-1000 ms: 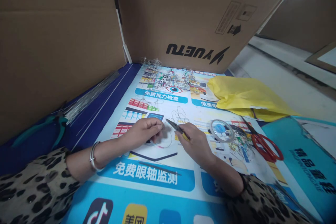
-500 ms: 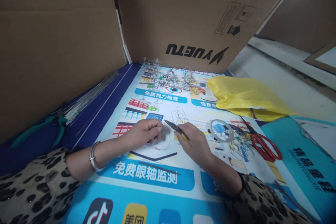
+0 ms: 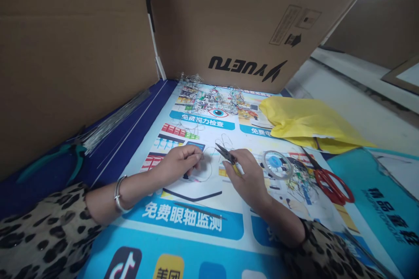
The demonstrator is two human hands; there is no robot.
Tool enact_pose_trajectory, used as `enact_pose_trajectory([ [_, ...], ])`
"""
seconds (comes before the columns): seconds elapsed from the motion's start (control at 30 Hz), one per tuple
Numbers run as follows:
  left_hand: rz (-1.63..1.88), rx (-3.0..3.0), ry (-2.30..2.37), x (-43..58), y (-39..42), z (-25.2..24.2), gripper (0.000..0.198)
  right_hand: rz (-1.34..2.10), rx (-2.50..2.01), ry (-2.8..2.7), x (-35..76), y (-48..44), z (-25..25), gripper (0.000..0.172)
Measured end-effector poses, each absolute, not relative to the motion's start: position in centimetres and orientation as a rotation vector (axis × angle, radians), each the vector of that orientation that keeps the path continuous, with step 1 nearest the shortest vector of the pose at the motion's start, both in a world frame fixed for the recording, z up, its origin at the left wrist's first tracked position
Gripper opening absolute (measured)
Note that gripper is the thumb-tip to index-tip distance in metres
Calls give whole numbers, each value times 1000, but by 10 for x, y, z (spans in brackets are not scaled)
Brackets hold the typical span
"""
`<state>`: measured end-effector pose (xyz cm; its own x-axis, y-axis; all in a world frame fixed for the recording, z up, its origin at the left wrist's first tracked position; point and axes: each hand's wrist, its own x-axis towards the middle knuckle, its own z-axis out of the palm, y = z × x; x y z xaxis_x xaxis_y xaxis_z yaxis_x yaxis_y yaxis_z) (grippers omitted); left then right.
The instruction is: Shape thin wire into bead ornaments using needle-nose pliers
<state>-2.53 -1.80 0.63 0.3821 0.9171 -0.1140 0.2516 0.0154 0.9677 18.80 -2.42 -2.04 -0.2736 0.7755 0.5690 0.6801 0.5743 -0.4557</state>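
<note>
My right hand (image 3: 248,179) closed round pliers (image 3: 226,154), nose aimed up-left at my left hand (image 3: 180,163), which pinches a faint wire loop (image 3: 210,174), handles hidden in palm

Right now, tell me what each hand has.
Left hand: closed, pinching a thin wire loop.
Right hand: closed on small pliers.

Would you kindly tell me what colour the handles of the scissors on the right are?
Red; the scissors show best in the head view.
</note>
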Motion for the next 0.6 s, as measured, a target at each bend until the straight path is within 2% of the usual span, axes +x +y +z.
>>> enact_pose_trajectory([
  [0.37,761,1933,1192,-28,-22,5,17,-44,-1219,-2337,188,-29,-14,15],
  [0.6,731,1982,1179,-27,-23,7,18,-122,-1221,-2372,188,-31,-12,15],
])
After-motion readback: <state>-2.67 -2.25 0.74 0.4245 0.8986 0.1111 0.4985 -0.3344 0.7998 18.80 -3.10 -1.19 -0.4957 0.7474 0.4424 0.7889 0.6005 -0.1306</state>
